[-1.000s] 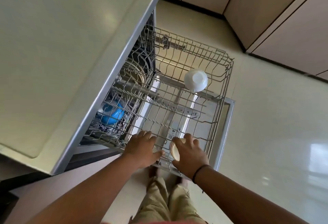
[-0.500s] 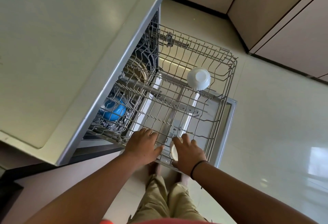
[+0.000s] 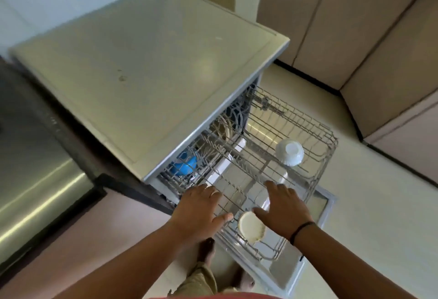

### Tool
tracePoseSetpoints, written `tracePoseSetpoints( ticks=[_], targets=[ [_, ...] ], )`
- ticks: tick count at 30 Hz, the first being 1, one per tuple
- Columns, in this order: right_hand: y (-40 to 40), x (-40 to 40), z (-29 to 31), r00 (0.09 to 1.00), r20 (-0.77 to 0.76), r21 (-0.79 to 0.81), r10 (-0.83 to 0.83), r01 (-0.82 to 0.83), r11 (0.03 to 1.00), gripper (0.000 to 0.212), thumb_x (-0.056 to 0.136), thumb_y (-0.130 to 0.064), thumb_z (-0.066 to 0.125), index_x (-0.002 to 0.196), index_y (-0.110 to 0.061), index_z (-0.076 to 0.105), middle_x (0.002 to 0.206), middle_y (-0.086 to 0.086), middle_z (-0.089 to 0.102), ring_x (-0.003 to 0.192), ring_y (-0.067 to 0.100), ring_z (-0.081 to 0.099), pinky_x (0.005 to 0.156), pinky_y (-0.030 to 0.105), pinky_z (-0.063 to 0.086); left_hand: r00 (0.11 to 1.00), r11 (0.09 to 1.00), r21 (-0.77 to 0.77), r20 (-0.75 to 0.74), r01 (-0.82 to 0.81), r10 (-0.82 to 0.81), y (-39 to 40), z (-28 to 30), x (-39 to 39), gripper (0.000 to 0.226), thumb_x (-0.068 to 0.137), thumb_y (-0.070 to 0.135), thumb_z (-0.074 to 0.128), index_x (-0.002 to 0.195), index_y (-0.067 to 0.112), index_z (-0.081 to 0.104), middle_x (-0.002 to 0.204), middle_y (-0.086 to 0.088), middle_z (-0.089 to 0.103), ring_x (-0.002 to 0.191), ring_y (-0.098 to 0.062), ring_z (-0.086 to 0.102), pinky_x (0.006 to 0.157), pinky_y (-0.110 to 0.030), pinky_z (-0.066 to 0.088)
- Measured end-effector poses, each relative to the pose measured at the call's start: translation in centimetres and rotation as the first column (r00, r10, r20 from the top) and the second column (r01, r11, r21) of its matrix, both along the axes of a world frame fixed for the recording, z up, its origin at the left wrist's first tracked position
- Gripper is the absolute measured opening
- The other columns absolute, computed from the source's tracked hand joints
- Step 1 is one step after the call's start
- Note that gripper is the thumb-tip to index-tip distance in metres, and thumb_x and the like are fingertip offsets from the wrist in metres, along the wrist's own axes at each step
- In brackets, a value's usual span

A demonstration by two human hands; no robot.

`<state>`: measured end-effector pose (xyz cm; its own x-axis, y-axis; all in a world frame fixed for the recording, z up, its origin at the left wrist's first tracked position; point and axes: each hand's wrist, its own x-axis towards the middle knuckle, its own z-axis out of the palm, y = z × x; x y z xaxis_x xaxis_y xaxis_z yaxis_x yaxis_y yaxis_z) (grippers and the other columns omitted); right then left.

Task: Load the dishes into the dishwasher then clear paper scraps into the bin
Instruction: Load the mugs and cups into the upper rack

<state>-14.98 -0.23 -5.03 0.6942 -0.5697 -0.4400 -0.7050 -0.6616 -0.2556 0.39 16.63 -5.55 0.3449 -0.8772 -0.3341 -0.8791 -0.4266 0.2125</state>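
With both the left hand [image 3: 199, 206] and right hand [image 3: 285, 206] spread flat on the grey wire dishwasher rack [image 3: 315, 180], push evenly so the upturned white bowl [image 3: 289, 152] stays seated.

- Wire rack [image 3: 317, 137] juts out of the dishwasher [image 3: 147, 66], above its open door [image 3: 315, 222].
- One bowl [image 3: 289, 152] sits upturned far in the rack; another bowl [image 3: 251, 227] sits at its near edge.
- Cabinets [image 3: 355, 21] stand behind.

Wire rack [image 3: 315, 132] silver-grey. Upturned bowl [image 3: 289, 151] white, plain. Small dish [image 3: 251, 227] at rack's near edge cream, scalloped rim. Blue item [image 3: 183, 168] in lower rack. Dishwasher top [image 3: 142, 61] pale grey-beige. Wristband [image 3: 299, 230] black. Trousers [image 3: 201, 282] khaki. Cabinets [image 3: 331, 26] beige. Floor [image 3: 379, 203] glossy cream.
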Motion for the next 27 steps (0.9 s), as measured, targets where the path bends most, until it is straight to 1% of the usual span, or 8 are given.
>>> tracePoseSetpoints(
  ticks=[5,9,13,16,18,20,24,27],
  targets=[
    [1.2,4.2,6.4,0.965,0.176,-0.107,0.194,-0.177,0.978,0.071,0.084,-0.061,0.054,0.14,-0.025,0.03,0.135,0.004,0.047,0.124,0.023,0.041,0.1,0.035,0.042,0.968,0.941,-0.235,0.001,-0.243,0.25,5.2,6.9,0.5,0.078,0.084,0.079,0.029,0.14,0.028,0.042,0.144,0.008,0.044,0.135,-0.014,0.038,0.111,-0.032,0.025],
    [5.4,9.6,11.3,0.878,0.301,-0.186,0.373,-0.33,0.925,0.07,0.083,-0.064,0.053,0.138,-0.028,0.031,0.135,0.0,0.047,0.124,0.019,0.04,0.102,0.032,0.04,0.889,0.825,-0.378,0.007,-0.421,0.457,10.9,12.3,2.3,0.097,0.072,0.089,0.011,0.135,0.028,0.051,0.138,0.008,0.052,0.127,-0.012,0.047,0.104,-0.025,0.03],
    [12.6,15.9,14.4,0.749,0.392,-0.253,0.535,-0.471,0.845,0.069,0.082,-0.062,0.057,0.138,-0.028,0.037,0.131,-0.002,0.051,0.124,0.019,0.042,0.102,0.032,0.039,0.771,0.715,-0.391,0.021,-0.58,0.637,18.8,14.4,5.3,0.084,0.076,0.082,0.022,0.145,0.035,0.034,0.151,0.013,0.034,0.139,-0.008,0.029,0.112,-0.026,0.021],
    [19.0,20.5,15.4,0.651,0.427,-0.325,0.628,-0.538,0.778,0.07,0.08,-0.064,0.058,0.137,-0.026,0.042,0.129,-0.001,0.054,0.121,0.022,0.047,0.098,0.032,0.042,0.683,0.627,-0.414,0.017,-0.66,0.73,25.7,14.8,7.9,0.079,0.078,0.08,0.028,0.142,0.034,0.039,0.148,0.012,0.038,0.136,-0.008,0.033,0.111,-0.026,0.026],
    [23.9,23.7,15.6,0.609,0.421,-0.319,0.672,-0.595,0.738,0.071,0.082,-0.065,0.055,0.14,-0.027,0.038,0.131,-0.003,0.052,0.123,0.018,0.045,0.101,0.028,0.038,0.63,0.584,-0.425,0.041,-0.691,0.776,31.1,15.1,9.8,0.078,0.079,0.08,0.027,0.14,0.033,0.042,0.146,0.011,0.041,0.134,-0.008,0.036,0.11,-0.025,0.028],
    [28.6,26.7,15.5,0.572,0.423,-0.308,0.703,-0.639,0.705,0.072,0.082,-0.067,0.053,0.14,-0.029,0.035,0.132,-0.005,0.051,0.123,0.016,0.043,0.102,0.026,0.036,0.57,0.532,-0.424,0.044,-0.733,0.821,36.2,15.5,11.6,0.084,0.075,0.082,0.022,0.139,0.032,0.043,0.145,0.01,0.043,0.132,-0.009,0.039,0.108,-0.027,0.03],
    [38.0,31.9,14.8,0.547,0.425,-0.247,0.722,-0.697,0.673,0.07,0.082,-0.065,0.054,0.14,-0.031,0.034,0.134,-0.004,0.047,0.124,0.017,0.042,0.101,0.029,0.04,0.43,0.429,-0.387,0.088,-0.816,0.899,45.8,14.9,15.0,0.11,0.059,0.093,-0.002,0.141,0.032,0.039,0.148,0.007,0.04,0.136,-0.012,0.036,0.109,-0.031,0.031],
    [43.5,35.0,14.1,0.532,0.391,-0.221,0.751,-0.738,0.638,0.07,0.083,-0.063,0.054,0.141,-0.03,0.034,0.135,-0.003,0.047,0.125,0.016,0.041,0.103,0.029,0.037,0.338,0.336,-0.389,0.065,-0.858,0.939,51.2,13.8,17.6,0.113,0.058,0.095,0.0,0.141,0.03,0.04,0.146,0.006,0.042,0.134,-0.014,0.038,0.108,-0.032,0.032]
  ],
)
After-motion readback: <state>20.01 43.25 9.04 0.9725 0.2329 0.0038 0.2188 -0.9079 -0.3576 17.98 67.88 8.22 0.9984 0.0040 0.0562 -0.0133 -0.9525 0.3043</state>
